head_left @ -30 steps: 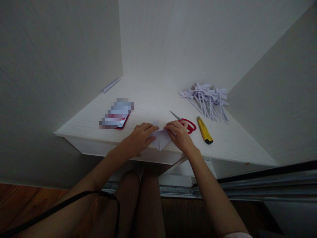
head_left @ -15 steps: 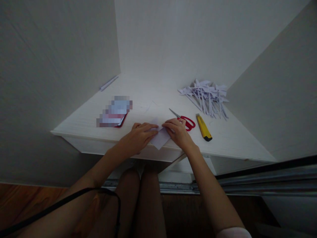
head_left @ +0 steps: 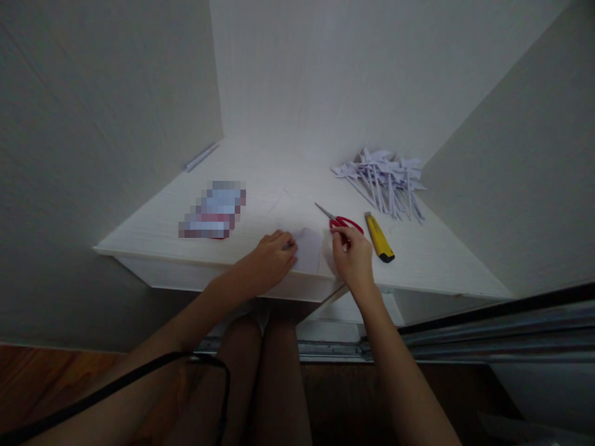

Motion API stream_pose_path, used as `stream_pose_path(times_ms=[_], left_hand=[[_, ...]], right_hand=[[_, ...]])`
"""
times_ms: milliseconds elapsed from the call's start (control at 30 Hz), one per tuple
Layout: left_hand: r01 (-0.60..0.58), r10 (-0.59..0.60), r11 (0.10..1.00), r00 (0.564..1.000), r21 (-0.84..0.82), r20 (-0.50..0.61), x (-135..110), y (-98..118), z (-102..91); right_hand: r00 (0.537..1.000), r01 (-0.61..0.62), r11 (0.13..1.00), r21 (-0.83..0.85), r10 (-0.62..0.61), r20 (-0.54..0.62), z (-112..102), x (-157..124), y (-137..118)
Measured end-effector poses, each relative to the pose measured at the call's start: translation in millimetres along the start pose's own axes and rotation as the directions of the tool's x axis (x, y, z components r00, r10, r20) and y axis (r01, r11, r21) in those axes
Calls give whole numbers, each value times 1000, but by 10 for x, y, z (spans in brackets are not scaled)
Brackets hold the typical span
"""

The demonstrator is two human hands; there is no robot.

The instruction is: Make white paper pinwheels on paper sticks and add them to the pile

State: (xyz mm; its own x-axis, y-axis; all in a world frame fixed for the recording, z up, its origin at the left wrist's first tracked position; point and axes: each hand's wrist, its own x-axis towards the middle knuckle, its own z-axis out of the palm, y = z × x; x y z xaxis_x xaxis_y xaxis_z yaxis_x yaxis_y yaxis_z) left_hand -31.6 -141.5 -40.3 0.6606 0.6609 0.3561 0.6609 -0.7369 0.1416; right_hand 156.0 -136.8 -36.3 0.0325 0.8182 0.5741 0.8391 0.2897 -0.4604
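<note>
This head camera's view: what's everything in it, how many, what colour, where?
tabletop: one, white, centre
paper sheet: one, white, tabletop's front edge
scissors: one pair, red handles, right of sheet
utility knife: one, yellow and black, right of scissors
paper pinwheels: uncountable heap, white, far right
paper roll: one or two, white, far left
apparent phone: one, pixelated blue and red, left
walls: three, whitish, around tabletop
wooden floor: one, brown, bottom
metal track: one, grey, below tabletop
strap: one, black, lower left
legs: two, bare, below tabletop
left hand: one, bare, on sheet
right hand: one, bare, by scissors
</note>
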Motion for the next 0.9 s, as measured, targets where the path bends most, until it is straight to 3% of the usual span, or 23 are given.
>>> stream_pose_path(times_ms=[167, 367, 500, 600, 767, 900], left_hand=[[117, -117, 990, 993, 76, 3, 163, 235, 59], [15, -19, 994, 999, 110, 33, 135, 146, 43], [-18, 11, 990, 999, 140, 49, 71, 86, 10], [-15, 8, 989, 999, 150, 49, 33, 86, -2], [32, -36, 986, 999, 166, 19, -3, 127, -1], [44, -47, 986, 999, 160, 15, -10, 133, 22]], right_hand=[[981, 7, 996, -87, 10, 194, 78, 1, 10], [986, -64, 985, -158, 87, 143, 241, 96, -64], [970, -120, 976, -180, 154, 189, 260, 113, -124], [976, -141, 980, -143, 162, 146, 245, 86, -120], [992, -101, 968, -229, 115, 50, 226, -13, -68], [994, -98, 982, -161, 104, 30, 248, -21, -63]])
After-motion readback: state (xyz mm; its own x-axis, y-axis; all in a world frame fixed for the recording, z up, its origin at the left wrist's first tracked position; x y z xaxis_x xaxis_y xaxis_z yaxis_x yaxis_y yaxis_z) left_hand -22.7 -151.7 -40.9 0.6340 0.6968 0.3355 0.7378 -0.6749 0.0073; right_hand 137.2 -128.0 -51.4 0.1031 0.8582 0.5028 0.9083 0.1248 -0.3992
